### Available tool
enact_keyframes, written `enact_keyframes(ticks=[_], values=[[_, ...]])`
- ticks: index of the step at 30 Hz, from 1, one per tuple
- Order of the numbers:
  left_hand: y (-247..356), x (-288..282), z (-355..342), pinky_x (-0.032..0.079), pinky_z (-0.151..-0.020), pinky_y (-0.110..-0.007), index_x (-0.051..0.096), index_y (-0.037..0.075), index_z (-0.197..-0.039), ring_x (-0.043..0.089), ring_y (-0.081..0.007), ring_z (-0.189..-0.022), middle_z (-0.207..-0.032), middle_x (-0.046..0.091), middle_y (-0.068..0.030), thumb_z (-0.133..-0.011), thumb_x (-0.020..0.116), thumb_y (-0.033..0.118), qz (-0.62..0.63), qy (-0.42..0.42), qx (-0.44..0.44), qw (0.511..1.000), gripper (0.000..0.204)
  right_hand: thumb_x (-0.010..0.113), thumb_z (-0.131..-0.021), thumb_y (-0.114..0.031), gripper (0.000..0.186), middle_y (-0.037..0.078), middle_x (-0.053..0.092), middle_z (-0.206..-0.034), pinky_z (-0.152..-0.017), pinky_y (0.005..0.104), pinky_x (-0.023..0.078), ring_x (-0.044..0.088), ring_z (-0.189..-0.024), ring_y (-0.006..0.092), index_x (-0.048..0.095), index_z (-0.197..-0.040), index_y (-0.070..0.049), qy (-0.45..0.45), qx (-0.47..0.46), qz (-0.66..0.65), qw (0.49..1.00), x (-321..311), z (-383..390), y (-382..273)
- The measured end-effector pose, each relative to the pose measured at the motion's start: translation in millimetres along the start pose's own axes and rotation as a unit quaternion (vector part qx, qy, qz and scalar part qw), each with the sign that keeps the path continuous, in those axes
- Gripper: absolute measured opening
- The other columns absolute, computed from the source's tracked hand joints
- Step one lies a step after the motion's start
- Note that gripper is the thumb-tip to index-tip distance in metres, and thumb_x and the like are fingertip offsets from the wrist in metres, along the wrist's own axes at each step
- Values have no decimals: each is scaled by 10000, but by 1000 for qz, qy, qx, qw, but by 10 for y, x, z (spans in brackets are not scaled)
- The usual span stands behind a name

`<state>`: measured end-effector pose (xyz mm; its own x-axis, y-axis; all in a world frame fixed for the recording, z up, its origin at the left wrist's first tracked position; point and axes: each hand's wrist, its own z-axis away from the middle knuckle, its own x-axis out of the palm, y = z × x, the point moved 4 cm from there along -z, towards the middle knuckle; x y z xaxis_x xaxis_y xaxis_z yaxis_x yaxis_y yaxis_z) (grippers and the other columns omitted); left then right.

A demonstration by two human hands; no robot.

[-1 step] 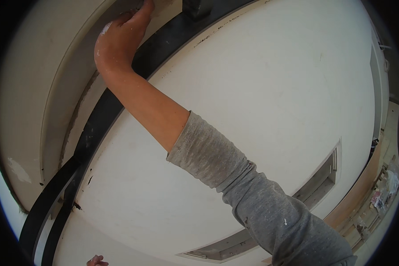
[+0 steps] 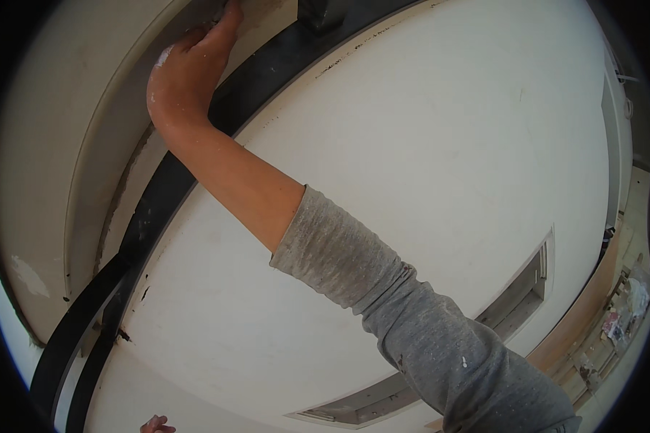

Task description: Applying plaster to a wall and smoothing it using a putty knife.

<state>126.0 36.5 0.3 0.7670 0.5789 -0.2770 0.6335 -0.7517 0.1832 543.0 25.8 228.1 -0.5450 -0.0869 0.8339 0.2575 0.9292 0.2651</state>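
My right arm, in a grey sleeve (image 2: 412,310) pushed up to the elbow and flecked with white, reaches up across the view. At its end my right hand (image 2: 186,83) is bent at the wrist beside the pale recessed strip (image 2: 112,144) along the ceiling edge. Its fingers are closed together near the top rim; what they grip is mostly hidden. White smears mark the knuckles. Low at the bottom edge, only the curled fingers of my left hand (image 2: 157,425) show, and anything within them is out of sight.
A dark beam (image 2: 159,195) curves past my right wrist, with a dark bracket (image 2: 321,14) on it and a second dark bar (image 2: 68,339) joining lower left. The broad white wall (image 2: 412,159) has recessed openings (image 2: 516,296). Clutter and plastic (image 2: 628,310) lie at far right.
My right hand has shifted slightly left and down along the ceiling edge. The left fingers look nearly the same.
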Motion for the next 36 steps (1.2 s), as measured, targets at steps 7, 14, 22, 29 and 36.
enact_keyframes(ticks=[7,14,22,29,36], values=[[0,14,147,491,-728,-372,663,-42,-1029,596,-243,-812,-915,658,-142,-972,483,407,42,30,-22,998,487,317,-1017,-90,509,115,476,-1192,-748,260,470,504,-868,107,138,-1491,-37,-238,140,3,961,-96,1470,-396],[-233,619,760,513,-703,-364,668,-35,-1005,612,-242,-818,-899,663,-142,-961,525,356,183,-19,-107,977,419,330,-1000,-89,516,69,468,-1001,-595,226,400,424,-704,91,194,-1497,-108,-216,415,-19,884,-1710,2123,-1229],[-115,1835,2043,486,-841,-326,654,-12,-915,622,-203,-914,-967,669,-135,-934,626,184,325,-300,-237,865,199,380,-944,-46,468,124,542,-976,-559,280,418,486,-661,154,337,-1407,-99,-130,555,298,765,-3769,2472,-2692],[634,2691,3447,446,-837,-364,626,11,-794,612,-233,-907,-881,660,-127,-1003,461,394,612,-415,-336,583,466,348,-940,-110,199,188,571,-867,-488,312,430,512,-556,215,412,-1118,-47,131,575,445,674,-4425,2810,-3755],[1242,2709,3994,454,-815,-339,630,46,-1078,572,-198,-966,-1007,620,-96,-976,526,231,588,-597,-290,462,236,336,-985,-134,161,177,602,-852,-467,322,437,513,-506,202,433,-1086,-54,108,570,475,662,-4649,2838,-3762]])
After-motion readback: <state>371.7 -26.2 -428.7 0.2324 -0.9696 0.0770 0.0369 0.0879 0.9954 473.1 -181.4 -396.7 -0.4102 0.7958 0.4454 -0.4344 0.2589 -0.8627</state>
